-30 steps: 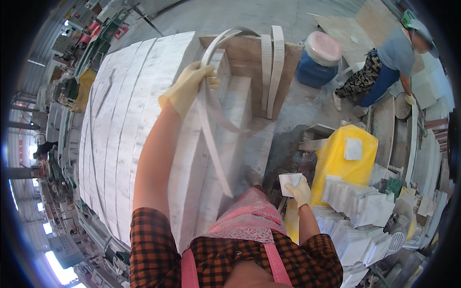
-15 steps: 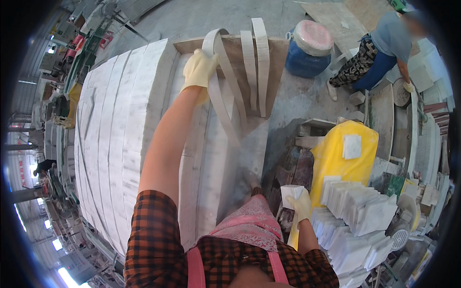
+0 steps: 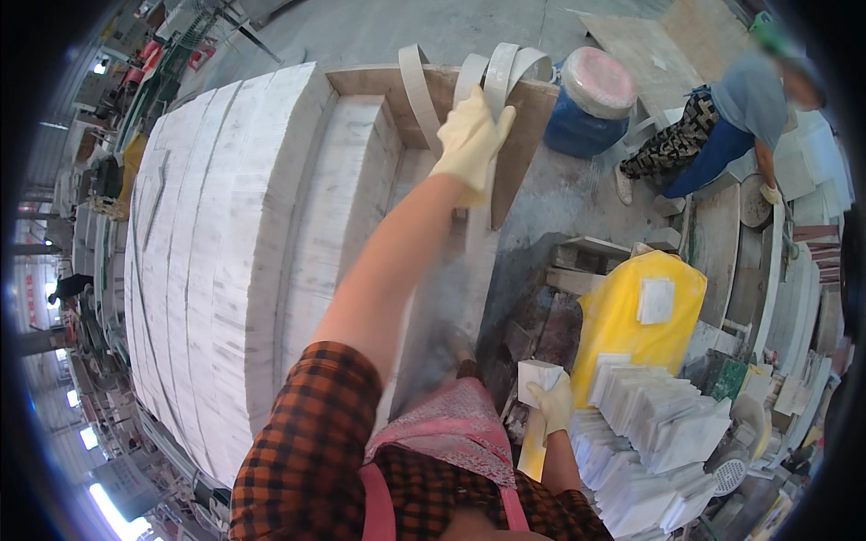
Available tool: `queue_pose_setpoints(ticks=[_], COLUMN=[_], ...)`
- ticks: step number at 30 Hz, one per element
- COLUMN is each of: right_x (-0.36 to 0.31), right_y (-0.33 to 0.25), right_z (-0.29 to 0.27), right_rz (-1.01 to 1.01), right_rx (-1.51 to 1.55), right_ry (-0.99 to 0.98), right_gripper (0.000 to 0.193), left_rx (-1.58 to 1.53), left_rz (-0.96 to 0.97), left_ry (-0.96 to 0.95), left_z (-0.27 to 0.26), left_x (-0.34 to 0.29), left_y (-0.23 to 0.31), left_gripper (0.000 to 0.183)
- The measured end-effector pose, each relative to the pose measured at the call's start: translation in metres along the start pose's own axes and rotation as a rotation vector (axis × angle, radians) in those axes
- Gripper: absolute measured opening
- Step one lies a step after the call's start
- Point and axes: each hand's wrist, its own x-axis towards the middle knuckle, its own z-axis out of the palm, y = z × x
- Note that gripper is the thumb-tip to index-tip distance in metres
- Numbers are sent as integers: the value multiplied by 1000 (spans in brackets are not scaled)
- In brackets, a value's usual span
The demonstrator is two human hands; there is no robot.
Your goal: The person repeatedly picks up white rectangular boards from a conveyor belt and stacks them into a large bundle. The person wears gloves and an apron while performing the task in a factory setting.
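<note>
Pale strips (image 3: 502, 65) stand curved at the top edge of a brown board (image 3: 528, 113), at the far end of stacked white slabs (image 3: 207, 225), in the head camera's view. A worker's gloved left hand (image 3: 469, 149) is at the strips, its arm stretched forward; thumb and forefinger stand apart about one strip, but whether they grip it cannot be told, as the back of the glove hides the palm. Another strip (image 3: 417, 90) leans apart, to the left of that hand. Low on the right, the gloved right hand (image 3: 554, 403) holds a small white block (image 3: 538, 381), fingers closed around its side, near a yellow cover (image 3: 622, 311) and rows of white tiles (image 3: 663, 419). Beyond a blue drum (image 3: 577, 122), a co-worker (image 3: 749, 99) bends over a bench. Good handling here would likely mean pinching one strip near its top, keeping its bend gentle because it looks thin and springy, clearing its neighbours before drawing it away, and keeping the block steady and well apart.
</note>
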Motion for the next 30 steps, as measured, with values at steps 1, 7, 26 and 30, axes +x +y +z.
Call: queue_pose_setpoints(ticks=[1,7,26,30], right_x=[0,5,25,31], right_y=[2,15,34,17], right_z=[0,3,18,21], right_rz=[11,76,-12,-77], right_rx=[-14,2,-128,-190], right_ry=[4,-39,-38,-31], right_gripper=[67,66,79,82], left_rx=[-51,-595,-1025,-1212], left_rz=[66,-351,-182,-311], left_ry=[58,137,-376,-429], left_z=[-1,-16,-87,-139], left_x=[-18,-19,-27,-26], left_y=[-19,-125,-117,-119], left_gripper=[58,85,37,35])
